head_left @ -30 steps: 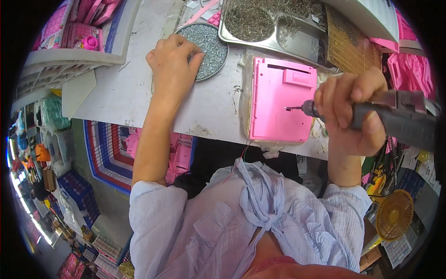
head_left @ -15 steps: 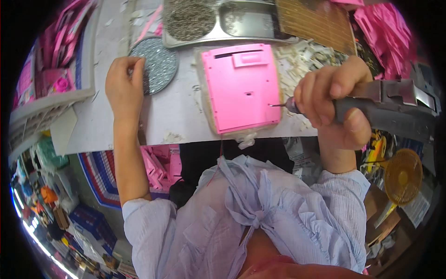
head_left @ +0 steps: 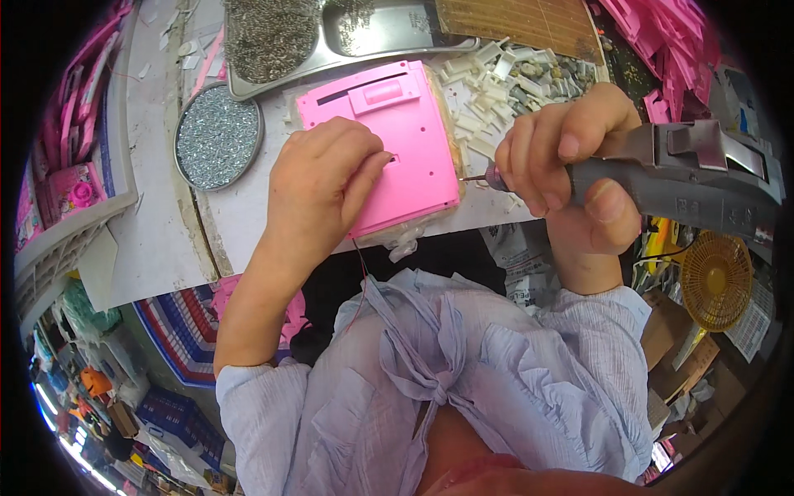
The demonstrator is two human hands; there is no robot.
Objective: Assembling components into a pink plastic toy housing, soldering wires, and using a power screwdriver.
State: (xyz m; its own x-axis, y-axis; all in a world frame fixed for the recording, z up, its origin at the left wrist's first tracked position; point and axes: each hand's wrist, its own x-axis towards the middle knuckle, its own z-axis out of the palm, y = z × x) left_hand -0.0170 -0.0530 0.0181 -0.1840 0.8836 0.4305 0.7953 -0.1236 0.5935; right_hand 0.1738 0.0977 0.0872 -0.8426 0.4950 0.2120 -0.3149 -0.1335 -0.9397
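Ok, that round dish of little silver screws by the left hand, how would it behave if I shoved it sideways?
The round dish of screws looks shallow and flat-bottomed, so it would probably slide, not tip. Filled to the rim with metal, it is likely heavy for its size. A quick shove could spill screws onto the white worktop.

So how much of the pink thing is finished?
Done: the pink panel lies flat on the table. In hand: the left hand presses it, and the right hand aims the electric screwdriver at its edge. Left: which screws are already in is too small to tell.
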